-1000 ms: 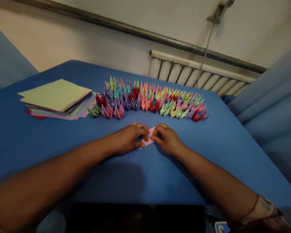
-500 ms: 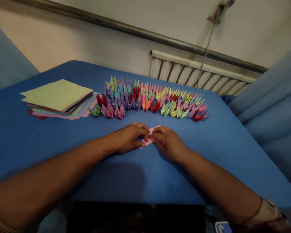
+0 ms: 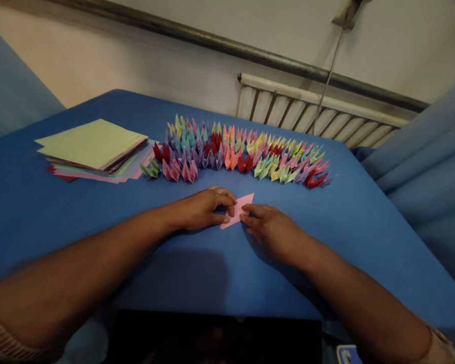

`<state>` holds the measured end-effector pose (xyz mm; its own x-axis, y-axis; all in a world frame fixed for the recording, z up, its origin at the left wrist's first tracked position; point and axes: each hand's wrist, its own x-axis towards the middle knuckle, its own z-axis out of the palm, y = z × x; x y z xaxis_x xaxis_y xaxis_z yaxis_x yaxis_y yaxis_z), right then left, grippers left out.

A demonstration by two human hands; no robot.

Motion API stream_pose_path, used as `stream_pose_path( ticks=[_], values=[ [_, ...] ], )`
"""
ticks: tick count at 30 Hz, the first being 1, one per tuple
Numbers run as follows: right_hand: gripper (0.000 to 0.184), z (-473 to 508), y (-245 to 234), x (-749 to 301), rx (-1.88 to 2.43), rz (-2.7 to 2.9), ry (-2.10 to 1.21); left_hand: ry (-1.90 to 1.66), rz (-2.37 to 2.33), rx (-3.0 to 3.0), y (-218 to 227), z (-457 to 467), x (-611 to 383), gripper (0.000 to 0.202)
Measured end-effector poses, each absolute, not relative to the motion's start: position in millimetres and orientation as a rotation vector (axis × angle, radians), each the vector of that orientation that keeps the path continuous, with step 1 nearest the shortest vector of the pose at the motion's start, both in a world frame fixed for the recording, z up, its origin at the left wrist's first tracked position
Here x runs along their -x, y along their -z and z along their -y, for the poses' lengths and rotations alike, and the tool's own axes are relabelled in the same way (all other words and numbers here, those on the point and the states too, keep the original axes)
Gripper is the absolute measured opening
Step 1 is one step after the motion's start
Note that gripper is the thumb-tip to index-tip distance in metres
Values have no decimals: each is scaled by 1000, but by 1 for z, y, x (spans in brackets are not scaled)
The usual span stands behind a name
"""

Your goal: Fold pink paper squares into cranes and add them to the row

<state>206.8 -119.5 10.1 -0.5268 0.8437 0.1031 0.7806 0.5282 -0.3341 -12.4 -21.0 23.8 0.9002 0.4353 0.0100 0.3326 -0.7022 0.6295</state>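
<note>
A small pink folded paper [image 3: 239,209], shaped like a slanted diamond, lies on the blue tablecloth between my hands. My left hand [image 3: 208,208] has its fingers curled over the paper's left side, with the thumb at the lower edge. From the right, my right hand [image 3: 269,226] holds the other edge between thumb and index finger. Beyond them stand rows of colourful folded paper cranes [image 3: 231,154], in red, pink, purple, green, yellow and blue.
On the left of the blue table [image 3: 136,283] lies a stack of coloured paper sheets [image 3: 93,144], pale yellow on top. Behind the table are a radiator [image 3: 284,103] and a wall pipe [image 3: 227,43]. Blue curtains [image 3: 432,172] hang at the sides.
My right hand has shifted to the right and slightly down, its fingers uncovering more of the pink paper. My left hand stays at the paper's left side. The view has tilted slightly.
</note>
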Motion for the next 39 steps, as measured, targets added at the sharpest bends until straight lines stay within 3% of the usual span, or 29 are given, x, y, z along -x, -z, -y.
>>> stream_pose_path(
  ticks=[11,19,24,39],
  values=[
    [31,114,-12,-210,1393,2426,-379,-195,-624,-2435,-24,25,10,11],
    [6,100,1,-202,1522,2080,-494,-175,-627,-2423,-24,23,10,10],
    [14,86,13,-195,1577,1846,-597,-192,-600,-2413,-25,22,10,14],
    [12,85,17,-195,1546,1824,-641,-198,-557,-2415,-25,21,11,17]
  ],
)
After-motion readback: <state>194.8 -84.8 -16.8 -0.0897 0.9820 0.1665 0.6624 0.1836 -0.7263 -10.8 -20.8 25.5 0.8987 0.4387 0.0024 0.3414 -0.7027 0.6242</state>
